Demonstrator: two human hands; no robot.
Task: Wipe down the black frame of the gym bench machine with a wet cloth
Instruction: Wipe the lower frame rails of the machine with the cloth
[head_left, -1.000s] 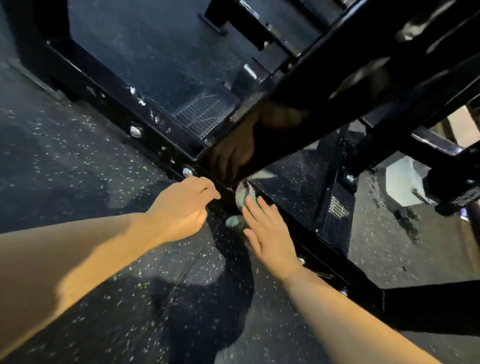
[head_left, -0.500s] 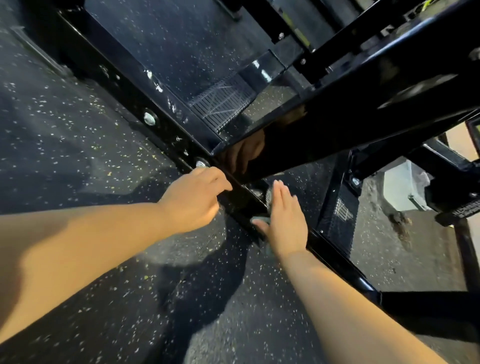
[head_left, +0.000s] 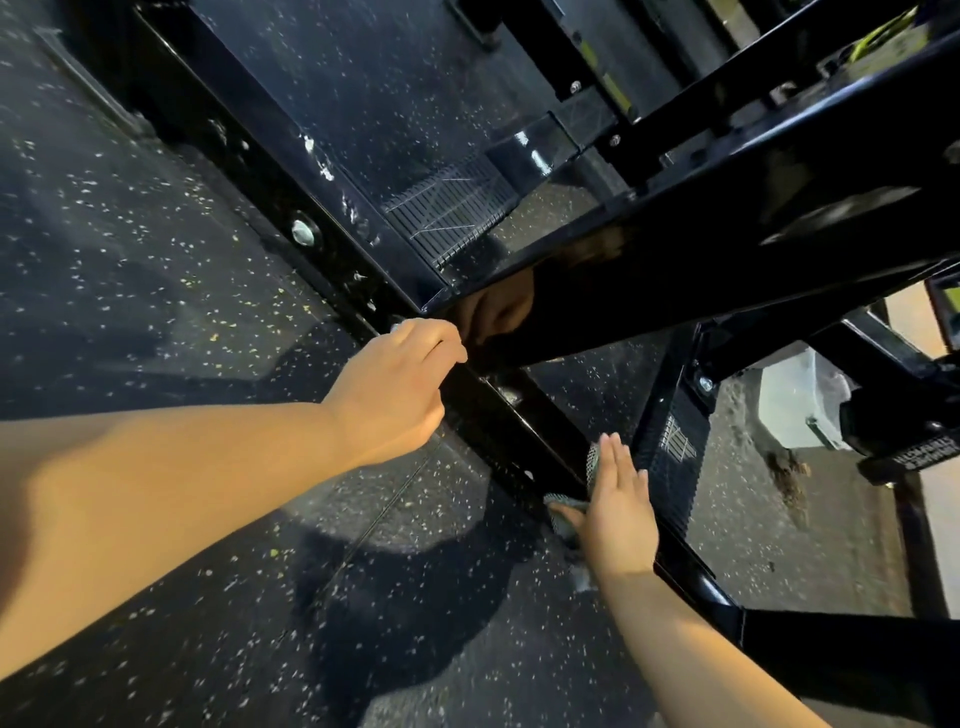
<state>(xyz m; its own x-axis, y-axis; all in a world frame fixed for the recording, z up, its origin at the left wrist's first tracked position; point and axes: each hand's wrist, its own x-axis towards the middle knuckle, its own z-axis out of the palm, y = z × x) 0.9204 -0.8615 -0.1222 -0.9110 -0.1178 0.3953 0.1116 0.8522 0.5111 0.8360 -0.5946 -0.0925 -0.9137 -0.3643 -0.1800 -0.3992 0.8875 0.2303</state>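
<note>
We see the black frame rail (head_left: 498, 410) running diagonally across the speckled floor (head_left: 156, 249), with bare floor along its near side. Our right hand (head_left: 618, 512) lies flat, fingers straight, pressing the cloth (head_left: 569, 512) onto the rail's top and near edge; cloth shows beside thumb and fingertips. Our left hand (head_left: 395, 389), fingers curled, rests on the rail where the slanted beam (head_left: 727, 270) meets it.
</note>
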